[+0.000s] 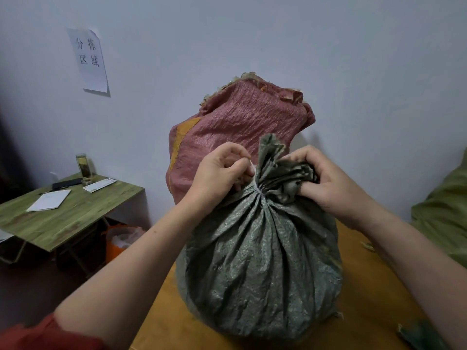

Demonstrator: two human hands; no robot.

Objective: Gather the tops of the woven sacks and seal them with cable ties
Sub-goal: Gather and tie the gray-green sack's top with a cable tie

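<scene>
**Tie looped on the green sack's neck, tail in the left hand**

The green sack stands upright on the near wooden table, bulging and round, its top drawn into a pleated neck that points straight up between the two hands. A thin white cable tie circles that neck. Its free tail rises up and to the left, where the left hand pinches it between thumb and curled fingers. The right hand is on the other side, fingers curled into the bunched cloth just above and to the right of the loop.

The hands therefore flank the neck, left on the tail and right on the fabric. The next pull, as I judge it, runs leftward and upward along the tail while the right hand braces the bundle against it. The loop looks snug already, though I cannot tell whether it is fully tight.

What fills the green sack is hidden. Just behind it, against the far wall, stands the red sack, its frayed top loose and ungathered with no tie on it; its contents cannot be seen either. Another green sack shows at the right edge.

On the side table to the left, a jar holds yellowish liquid with something dark in it. Under that table an orange bin holds pale plastic.
</scene>
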